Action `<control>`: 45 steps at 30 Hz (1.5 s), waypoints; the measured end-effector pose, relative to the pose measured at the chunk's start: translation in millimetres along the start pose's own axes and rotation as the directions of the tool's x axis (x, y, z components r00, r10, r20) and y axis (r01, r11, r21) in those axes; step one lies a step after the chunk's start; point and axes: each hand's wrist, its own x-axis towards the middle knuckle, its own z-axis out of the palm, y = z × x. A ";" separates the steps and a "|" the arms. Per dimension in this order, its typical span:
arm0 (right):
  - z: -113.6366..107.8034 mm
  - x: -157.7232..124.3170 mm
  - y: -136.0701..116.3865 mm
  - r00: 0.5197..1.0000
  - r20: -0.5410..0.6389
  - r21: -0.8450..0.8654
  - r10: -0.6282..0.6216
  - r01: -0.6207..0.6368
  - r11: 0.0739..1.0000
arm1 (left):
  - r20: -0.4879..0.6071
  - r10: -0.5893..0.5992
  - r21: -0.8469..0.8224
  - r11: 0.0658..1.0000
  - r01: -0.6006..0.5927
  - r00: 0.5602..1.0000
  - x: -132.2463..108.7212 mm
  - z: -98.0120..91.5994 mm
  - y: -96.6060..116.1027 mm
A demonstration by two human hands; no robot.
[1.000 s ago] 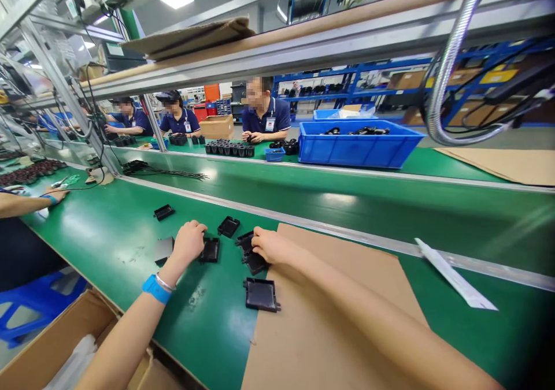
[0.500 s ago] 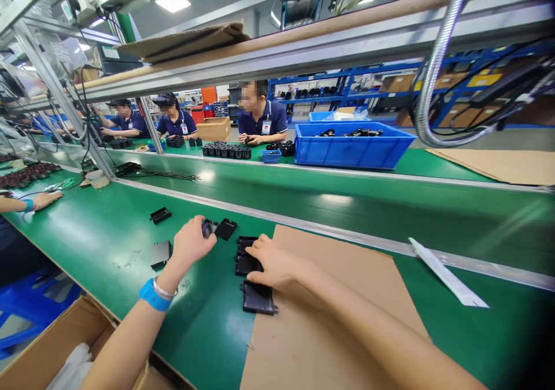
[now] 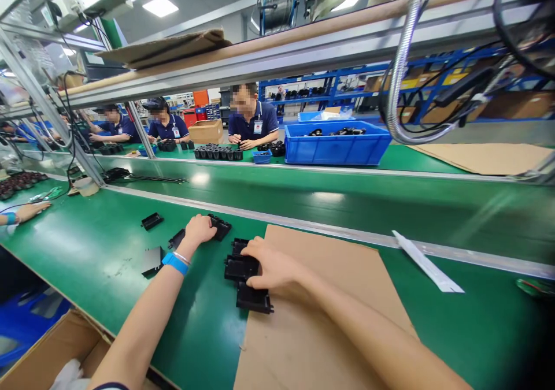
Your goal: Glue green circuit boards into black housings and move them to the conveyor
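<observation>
On the green bench, my left hand (image 3: 200,229) reaches far out with its fingers curled over the near end of a shallow black plastic tray (image 3: 222,229). Its fingertips are partly hidden. My right hand (image 3: 273,264) grips a black tray (image 3: 239,268) between thumb and fingers. That tray is the middle one in a row, with another tray (image 3: 239,245) behind it and a third tray (image 3: 254,299) in front, half over the cardboard edge. Left of my left hand lie a loose tray (image 3: 151,221), a tray partly behind my wrist (image 3: 177,238) and a smooth-topped black piece (image 3: 151,260).
A flat cardboard sheet (image 3: 312,320) lies under my right forearm. A white strip (image 3: 427,263) rests at right. A metal rail (image 3: 329,233) runs behind the parts. Beyond it stand a blue bin (image 3: 338,146) and seated co-workers. An open carton (image 3: 78,344) sits below the bench edge.
My left hand has set over the far tray, and a tray now shows behind its wrist. Under my right hand the middle tray sticks out further left. The view has shifted slightly right.
</observation>
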 end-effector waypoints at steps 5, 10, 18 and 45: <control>-15.9 -52.6 27.5 0.997 -0.016 0.284 0.074 -0.066 0.957 | -0.018 0.029 -0.056 0.998 -0.030 0.999 -10.2 -9.5 7.8; -22.2 -124.5 31.0 0.977 -0.061 0.395 0.206 -0.166 0.904 | -0.049 0.242 -0.206 0.947 -0.247 0.969 -23.0 -16.9 58.8; 17.3 -192.2 -25.2 0.974 -0.091 -0.119 0.208 -0.218 0.969 | -0.136 0.605 -0.340 0.715 -0.610 0.785 -56.8 27.7 192.2; 57.0 -204.7 3.4 0.955 -0.296 -0.504 0.008 -0.164 0.848 | -0.083 0.789 -0.383 0.539 -0.750 0.609 -47.4 82.8 200.5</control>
